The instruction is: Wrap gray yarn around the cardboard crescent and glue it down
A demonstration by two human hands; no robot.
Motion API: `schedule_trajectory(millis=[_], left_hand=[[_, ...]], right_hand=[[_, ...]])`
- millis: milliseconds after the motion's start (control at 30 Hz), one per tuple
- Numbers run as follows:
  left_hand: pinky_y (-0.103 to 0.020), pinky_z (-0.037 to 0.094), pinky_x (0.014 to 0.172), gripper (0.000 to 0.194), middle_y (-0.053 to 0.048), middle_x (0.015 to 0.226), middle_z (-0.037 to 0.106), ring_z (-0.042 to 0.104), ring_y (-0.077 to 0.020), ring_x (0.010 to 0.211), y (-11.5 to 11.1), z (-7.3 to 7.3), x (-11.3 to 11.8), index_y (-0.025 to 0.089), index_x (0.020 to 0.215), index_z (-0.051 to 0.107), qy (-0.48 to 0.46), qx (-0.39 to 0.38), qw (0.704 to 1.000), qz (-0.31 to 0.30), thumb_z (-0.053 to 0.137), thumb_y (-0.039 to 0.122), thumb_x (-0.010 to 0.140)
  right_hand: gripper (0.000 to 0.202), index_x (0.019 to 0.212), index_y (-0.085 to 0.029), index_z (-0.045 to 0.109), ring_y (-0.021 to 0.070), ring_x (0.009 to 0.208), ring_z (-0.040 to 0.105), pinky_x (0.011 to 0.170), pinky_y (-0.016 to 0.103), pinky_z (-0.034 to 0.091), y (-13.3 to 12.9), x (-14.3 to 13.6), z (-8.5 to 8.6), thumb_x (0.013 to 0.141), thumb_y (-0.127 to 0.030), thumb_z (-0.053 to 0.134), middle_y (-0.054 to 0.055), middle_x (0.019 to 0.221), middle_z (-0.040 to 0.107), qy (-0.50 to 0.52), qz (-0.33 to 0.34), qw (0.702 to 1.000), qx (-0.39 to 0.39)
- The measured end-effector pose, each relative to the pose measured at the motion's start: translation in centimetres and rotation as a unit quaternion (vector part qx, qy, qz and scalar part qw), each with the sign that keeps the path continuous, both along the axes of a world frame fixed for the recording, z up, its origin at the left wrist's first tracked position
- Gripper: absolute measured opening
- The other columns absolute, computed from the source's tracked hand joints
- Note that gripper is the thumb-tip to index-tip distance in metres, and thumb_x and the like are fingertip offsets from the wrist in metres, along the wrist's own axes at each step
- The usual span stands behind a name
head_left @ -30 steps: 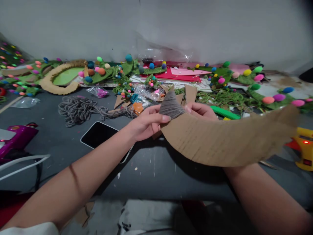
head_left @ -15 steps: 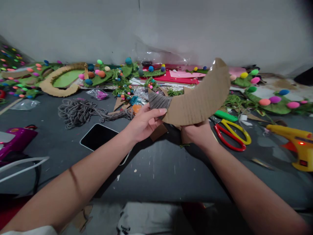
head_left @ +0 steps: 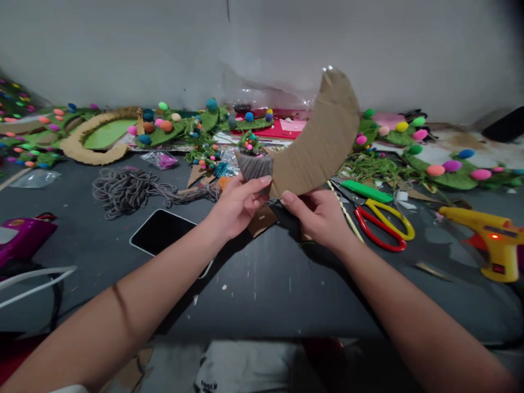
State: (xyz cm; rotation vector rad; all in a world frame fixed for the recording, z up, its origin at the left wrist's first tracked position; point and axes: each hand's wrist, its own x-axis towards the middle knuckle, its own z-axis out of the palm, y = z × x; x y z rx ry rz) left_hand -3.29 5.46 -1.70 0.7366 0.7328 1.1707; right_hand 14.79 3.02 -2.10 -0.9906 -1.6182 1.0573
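A crescent of brown cardboard (head_left: 317, 144) is held up over the table, its upper tip pointing up and to the right. Grey yarn (head_left: 257, 168) is wrapped closely around its left end. My left hand (head_left: 239, 204) grips that wrapped end, thumb on the front face. My right hand (head_left: 317, 213) pinches the lower edge beside the border of the wrapping, thumb in front and other fingers behind the cardboard. A strand of yarn seems to run by the right thumb, too small to make out well. Loose grey yarn (head_left: 123, 191) lies in a heap to the left.
On the dark table (head_left: 262, 289) lie a phone (head_left: 161, 232), red and yellow scissors (head_left: 380, 226), a green comb (head_left: 366, 191), a yellow glue gun (head_left: 487, 229) and a purple tool (head_left: 24, 237). Green leaf shapes with coloured balls line the back, beside a tan ring (head_left: 76, 147).
The cardboard crescent has tilted, its free tip swinging up and left. My right hand has shifted left along the lower edge, and its thumb now shows in front.
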Motion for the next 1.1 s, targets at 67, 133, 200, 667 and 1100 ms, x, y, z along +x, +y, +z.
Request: schedule_trajectory(millis=[67,133,200,667,1100], left_hand=[[-0.018,0.053,0.073,0.012,0.0,0.093,0.078,0.07,-0.0094,0.083,-0.1,0.1,0.0,0.018,0.083,0.076,0.016,-0.002,1.0,-0.003,0.084,0.021,0.075],[-0.017,0.051,0.072,0.012,0.0,0.091,0.078,0.07,-0.0089,0.082,-0.1,0.1,0.1,0.018,0.079,0.076,0.025,-0.002,1.0,-0.004,0.086,0.022,0.074],[-0.017,0.051,0.069,0.013,0.001,0.091,0.078,0.07,-0.0085,0.08,-0.1,0.1,0.1,0.018,0.077,0.076,0.028,-0.01,1.0,0.0,0.087,0.022,0.072],[-0.022,0.057,0.081,0.013,-0.001,0.095,0.08,0.072,-0.0118,0.087,0.0,0.0,-0.5,0.017,0.09,0.08,-0.021,-0.042,0.998,-0.043,0.082,0.02,0.077],[-0.022,0.058,0.081,0.023,0.001,0.1,0.079,0.073,-0.0124,0.089,0.4,-0.5,-0.4,0.021,0.098,0.079,-0.012,-0.002,1.0,0.026,0.086,0.025,0.077]], right_hand=[[0.04,0.075,-0.018,0.062,0.012,0.062,0.05,0.06,0.028,0.039,0.1,0.2,0.3,0.094,-0.053,0.061,0.001,0.067,0.057,-0.045,-0.048,0.997,0.027],[0.047,0.068,-0.018,0.054,0.0106,0.057,0.041,0.055,0.028,0.032,0.2,0.4,0.5,0.095,-0.057,0.058,-0.001,0.061,0.048,-0.07,-0.078,0.994,0.039],[0.048,0.068,-0.019,0.052,0.0105,0.058,0.04,0.055,0.028,0.031,0.3,0.4,0.5,0.095,-0.058,0.056,-0.002,0.061,0.048,-0.074,-0.079,0.993,0.041],[0.054,0.061,-0.02,0.044,0.0086,0.053,0.036,0.051,0.026,0.029,0.9,0.6,1.2,0.095,-0.059,0.056,-0.003,0.055,0.043,-0.039,-0.074,0.997,0.001],[0.032,0.083,-0.016,0.065,0.01,0.064,0.047,0.06,0.025,0.036,0.5,0.0,0.3,0.1,-0.041,0.054,-0.001,0.071,0.057,-0.07,-0.001,0.997,0.021]])
